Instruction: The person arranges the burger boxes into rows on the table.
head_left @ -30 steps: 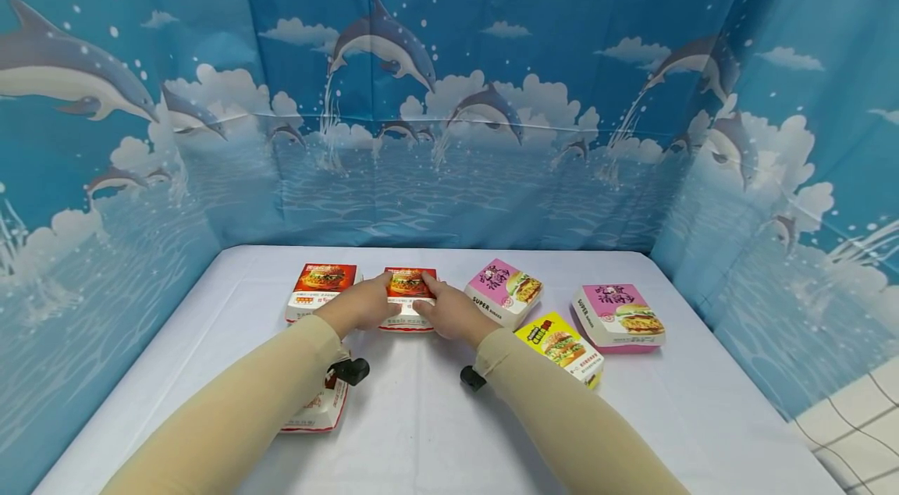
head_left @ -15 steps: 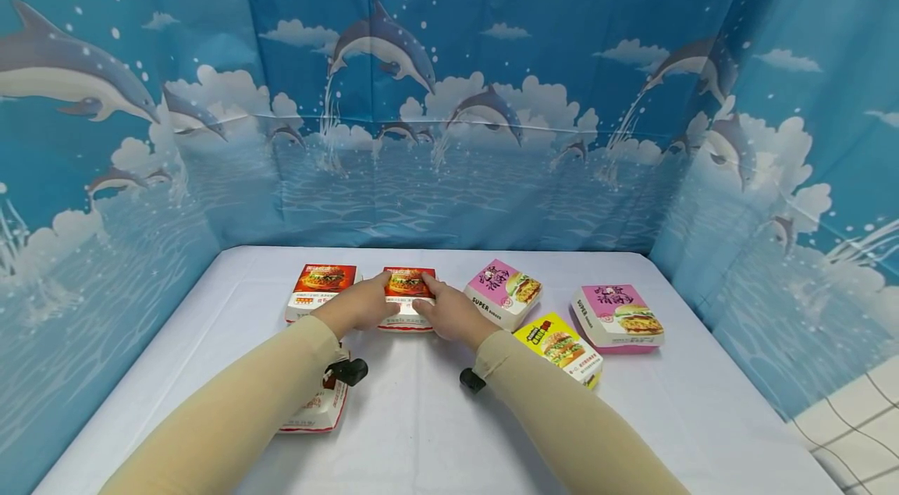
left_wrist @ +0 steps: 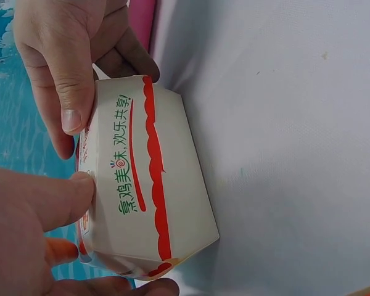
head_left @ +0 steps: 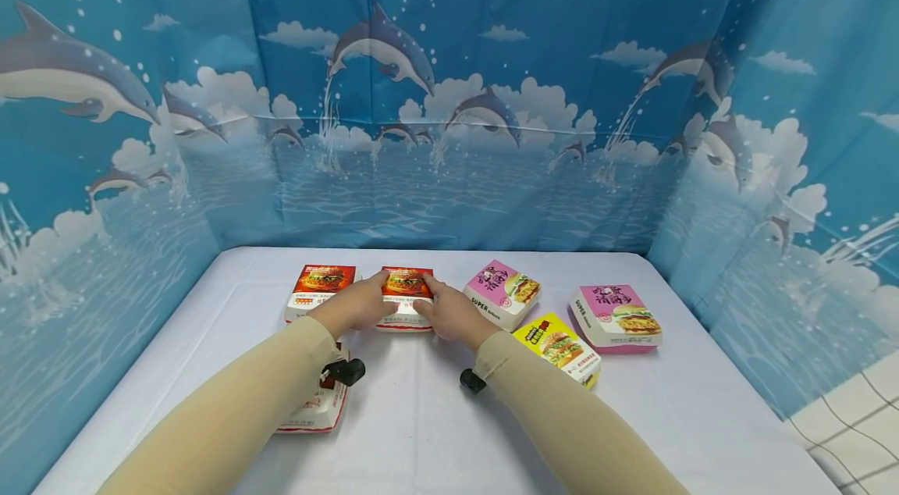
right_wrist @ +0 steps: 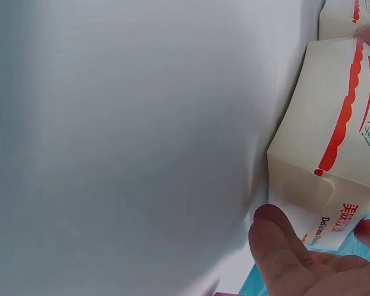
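Both hands hold a red and white burger box (head_left: pixel 406 309) at the back middle of the table. My left hand (head_left: pixel 361 303) is on its left side and my right hand (head_left: pixel 453 312) on its right, thumbs on the lid. In the left wrist view the box front (left_wrist: pixel 135 185) shows a red scalloped band and green lettering. Below, in the right wrist view, the right hand's fingers (right_wrist: pixel 277 246) lie along the box's side, with the thumb near the lid edge. A matching red burger box (head_left: pixel 325 288) sits just left, partly behind the left hand.
Another white and red box (head_left: pixel 319 411) lies partly under the left forearm. On the right are two pink burger boxes, one near (head_left: pixel 502 293) and one farther right (head_left: pixel 618 317), plus a yellow burger box (head_left: pixel 560 350) beside the right sleeve. A dolphin-print curtain (head_left: pixel 449 167) encloses the white table (head_left: pixel 421 440).
Both hands and the held burger box have shifted very slightly left, closer to the matching red box. The grip looks the same.
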Demonstrator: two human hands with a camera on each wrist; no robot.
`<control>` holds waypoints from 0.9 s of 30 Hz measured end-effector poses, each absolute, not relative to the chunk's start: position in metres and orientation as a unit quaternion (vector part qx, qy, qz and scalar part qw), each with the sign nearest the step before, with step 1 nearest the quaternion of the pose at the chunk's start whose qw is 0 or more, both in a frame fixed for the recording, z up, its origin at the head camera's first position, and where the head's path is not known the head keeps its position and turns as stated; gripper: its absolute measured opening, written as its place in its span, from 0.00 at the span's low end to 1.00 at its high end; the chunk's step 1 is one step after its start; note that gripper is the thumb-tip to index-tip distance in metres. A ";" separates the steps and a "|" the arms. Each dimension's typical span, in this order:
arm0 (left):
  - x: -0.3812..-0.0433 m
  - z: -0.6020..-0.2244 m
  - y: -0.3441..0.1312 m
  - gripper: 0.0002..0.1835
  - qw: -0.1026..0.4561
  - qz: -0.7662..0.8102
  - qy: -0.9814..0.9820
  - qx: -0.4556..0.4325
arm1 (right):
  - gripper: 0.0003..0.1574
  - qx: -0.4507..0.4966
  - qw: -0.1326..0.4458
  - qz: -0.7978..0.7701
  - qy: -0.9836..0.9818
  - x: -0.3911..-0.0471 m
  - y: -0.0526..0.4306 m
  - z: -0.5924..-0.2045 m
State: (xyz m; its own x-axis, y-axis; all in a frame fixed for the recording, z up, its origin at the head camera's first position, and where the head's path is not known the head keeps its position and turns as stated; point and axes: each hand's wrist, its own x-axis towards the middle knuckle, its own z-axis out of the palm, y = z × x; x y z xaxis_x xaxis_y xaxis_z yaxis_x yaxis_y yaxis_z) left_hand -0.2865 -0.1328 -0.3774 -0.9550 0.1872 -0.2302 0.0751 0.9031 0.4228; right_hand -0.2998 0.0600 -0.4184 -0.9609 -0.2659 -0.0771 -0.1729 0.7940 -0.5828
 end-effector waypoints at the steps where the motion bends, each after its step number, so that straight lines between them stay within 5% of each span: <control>1: -0.287 -0.378 -0.133 0.46 0.133 0.210 0.966 0.068 | 0.45 -0.116 0.077 -0.299 0.944 -0.300 0.060 -0.418; 27: -0.286 -0.375 -0.132 0.44 0.111 0.212 0.969 0.059 | 0.44 -0.101 0.077 -0.306 0.944 -0.290 0.066 -0.411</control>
State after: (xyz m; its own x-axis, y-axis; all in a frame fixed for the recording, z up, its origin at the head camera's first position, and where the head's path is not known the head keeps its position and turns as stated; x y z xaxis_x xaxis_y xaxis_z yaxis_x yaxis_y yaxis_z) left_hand -0.2858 -0.1323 -0.3752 -0.9685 0.1617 -0.1895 0.0677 0.9030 0.4244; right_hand -0.2901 0.0657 -0.4107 -0.9678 -0.2376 -0.0831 -0.1437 0.7924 -0.5928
